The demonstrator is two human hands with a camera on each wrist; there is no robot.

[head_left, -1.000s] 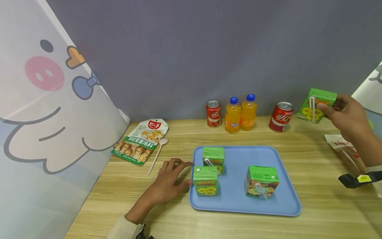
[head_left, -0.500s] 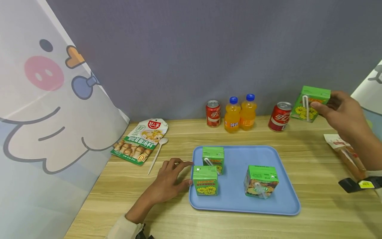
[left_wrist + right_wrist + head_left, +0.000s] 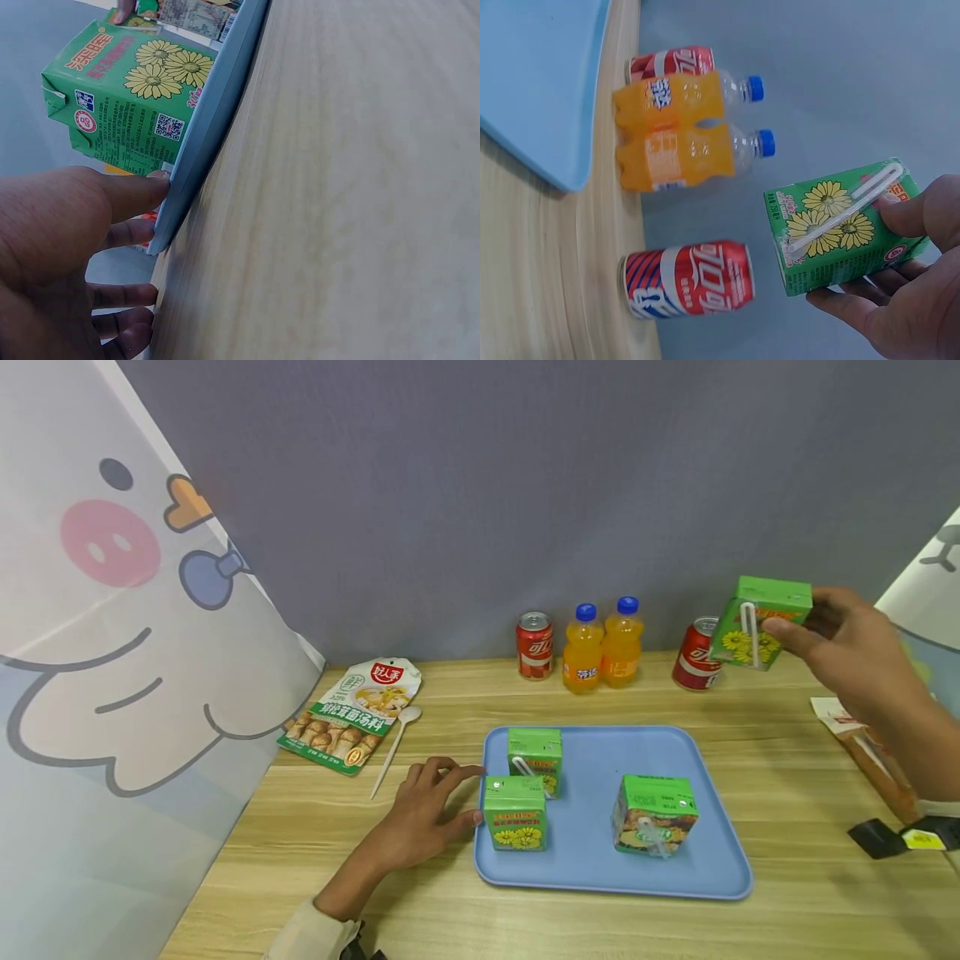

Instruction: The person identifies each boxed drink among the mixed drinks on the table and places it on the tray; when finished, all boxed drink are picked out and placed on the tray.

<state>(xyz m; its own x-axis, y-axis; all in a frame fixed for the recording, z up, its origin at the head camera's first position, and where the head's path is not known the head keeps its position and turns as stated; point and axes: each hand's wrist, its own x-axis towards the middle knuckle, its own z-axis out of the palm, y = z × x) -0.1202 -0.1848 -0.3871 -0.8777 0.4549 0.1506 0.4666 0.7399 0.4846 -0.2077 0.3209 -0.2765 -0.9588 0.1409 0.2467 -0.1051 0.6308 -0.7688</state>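
Raised above the table at the back right, a green drink carton (image 3: 761,622) with yellow flowers and a white straw is gripped by my right hand (image 3: 862,643). In the head view it partly covers a red soda can (image 3: 697,664). My left hand (image 3: 427,814) lies at the left rim of the blue tray (image 3: 592,872), thumb and index finger touching the rim, fingers loosely bent. On the tray stand a front-left green carton (image 3: 516,827), a green carton with a straw (image 3: 536,752) behind it, and a green carton with a food picture (image 3: 655,827) at the right.
Along the back stand another red can (image 3: 535,647) and two orange soda bottles (image 3: 583,652). A mushroom soup packet (image 3: 352,718) and a white spoon (image 3: 395,752) lie at the left. Under the right forearm lies a brown and white package (image 3: 873,760), partly hidden.
My right hand has carried the green drink carton leftward, from right of the red can to partly in front of it. My left hand and the tray have stayed put.
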